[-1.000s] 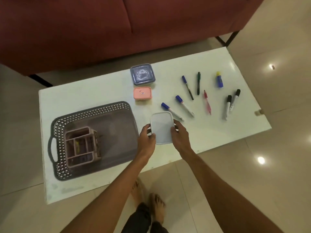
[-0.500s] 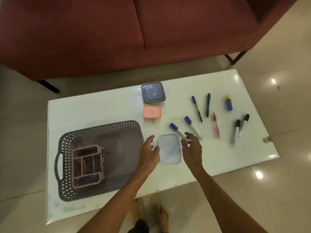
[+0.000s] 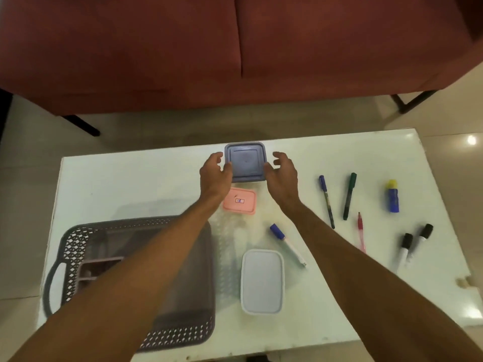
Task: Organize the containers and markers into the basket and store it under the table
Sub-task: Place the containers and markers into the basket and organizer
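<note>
On the far edge of the white table (image 3: 130,178): one square blue-grey container (image 3: 245,162), lid on, contents hidden. Left hand (image 3: 215,175) and right hand (image 3: 283,175) flank it, fingers spread and curled, thumbs at its near corners; neither has closed on it.

Just nearer: one small pink container (image 3: 240,202), lidded, bearing a small label, print too small to read.

Near edge: one rectangular white container (image 3: 262,280), lidded, contents not visible, just beside the basket.

Left side: one dark perforated basket (image 3: 78,239) with a loop handle, holding a divided pinkish organizer (image 3: 91,270), mostly hidden by the left forearm.

Right side, loose on the tabletop: blue-capped white marker (image 3: 287,244); blue pen (image 3: 326,201); green marker (image 3: 349,195); red pen (image 3: 361,232); two black-capped markers (image 3: 414,246) lying side by side; one short blue tube with a yellow cap (image 3: 392,195). No writing legible on any.

Behind the table: red sofa (image 3: 235,48).
</note>
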`<control>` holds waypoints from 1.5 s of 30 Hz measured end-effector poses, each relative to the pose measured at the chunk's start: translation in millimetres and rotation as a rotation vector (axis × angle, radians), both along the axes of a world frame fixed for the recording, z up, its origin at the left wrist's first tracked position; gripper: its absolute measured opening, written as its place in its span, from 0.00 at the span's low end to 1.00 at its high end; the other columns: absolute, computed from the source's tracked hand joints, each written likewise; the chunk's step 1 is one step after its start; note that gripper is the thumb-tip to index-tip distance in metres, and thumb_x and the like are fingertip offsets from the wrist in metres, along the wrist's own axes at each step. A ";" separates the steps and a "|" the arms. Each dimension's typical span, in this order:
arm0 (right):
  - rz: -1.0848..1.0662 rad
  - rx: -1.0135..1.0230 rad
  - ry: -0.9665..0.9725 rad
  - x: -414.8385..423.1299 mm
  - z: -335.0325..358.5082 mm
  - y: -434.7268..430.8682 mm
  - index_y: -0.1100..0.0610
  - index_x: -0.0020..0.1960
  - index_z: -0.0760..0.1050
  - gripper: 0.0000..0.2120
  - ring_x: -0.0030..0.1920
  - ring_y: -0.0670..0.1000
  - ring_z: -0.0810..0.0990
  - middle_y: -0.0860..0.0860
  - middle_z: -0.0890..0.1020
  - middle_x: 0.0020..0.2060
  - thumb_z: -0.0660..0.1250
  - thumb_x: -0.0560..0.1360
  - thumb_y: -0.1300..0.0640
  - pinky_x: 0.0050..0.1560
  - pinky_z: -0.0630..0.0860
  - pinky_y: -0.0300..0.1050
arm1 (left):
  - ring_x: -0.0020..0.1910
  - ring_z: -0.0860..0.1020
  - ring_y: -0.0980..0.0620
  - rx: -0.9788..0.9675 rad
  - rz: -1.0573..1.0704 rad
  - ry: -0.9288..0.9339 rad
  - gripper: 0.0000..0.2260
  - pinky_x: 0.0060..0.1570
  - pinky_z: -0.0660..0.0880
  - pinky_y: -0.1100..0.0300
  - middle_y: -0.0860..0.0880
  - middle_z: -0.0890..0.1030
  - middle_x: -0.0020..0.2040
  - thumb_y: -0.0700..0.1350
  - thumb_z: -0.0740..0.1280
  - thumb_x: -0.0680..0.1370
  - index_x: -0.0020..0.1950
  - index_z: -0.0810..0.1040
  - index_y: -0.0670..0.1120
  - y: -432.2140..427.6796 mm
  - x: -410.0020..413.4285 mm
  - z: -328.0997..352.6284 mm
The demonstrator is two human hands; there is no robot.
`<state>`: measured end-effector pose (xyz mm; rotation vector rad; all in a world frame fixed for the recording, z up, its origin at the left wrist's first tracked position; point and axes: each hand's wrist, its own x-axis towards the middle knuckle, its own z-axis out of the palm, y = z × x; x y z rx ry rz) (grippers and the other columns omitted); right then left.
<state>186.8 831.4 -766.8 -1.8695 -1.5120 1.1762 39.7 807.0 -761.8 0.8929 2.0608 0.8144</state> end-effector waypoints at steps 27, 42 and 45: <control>0.098 -0.094 -0.046 -100.0 53.4 -170.3 0.58 0.60 0.80 0.12 0.46 0.52 0.83 0.54 0.86 0.49 0.66 0.77 0.64 0.47 0.78 0.43 | 0.52 0.81 0.49 -0.056 0.264 -0.135 0.20 0.58 0.80 0.51 0.44 0.83 0.56 0.31 0.70 0.75 0.67 0.78 0.42 -201.3 -102.5 50.7; 0.309 -0.079 -0.470 -134.5 27.6 -209.5 0.66 0.50 0.78 0.08 0.50 0.65 0.80 0.64 0.83 0.49 0.66 0.72 0.66 0.45 0.73 0.53 | 0.57 0.79 0.40 -0.186 -0.058 -0.025 0.24 0.56 0.80 0.45 0.39 0.79 0.58 0.28 0.61 0.75 0.69 0.76 0.44 -207.9 -99.1 3.8; 0.297 -0.056 -0.405 -127.5 29.7 -210.1 0.65 0.48 0.79 0.08 0.46 0.63 0.81 0.62 0.84 0.46 0.65 0.71 0.67 0.40 0.70 0.47 | 0.60 0.78 0.43 -0.147 -0.043 -0.028 0.26 0.60 0.79 0.49 0.41 0.79 0.61 0.29 0.62 0.75 0.72 0.73 0.44 -213.9 -97.5 6.3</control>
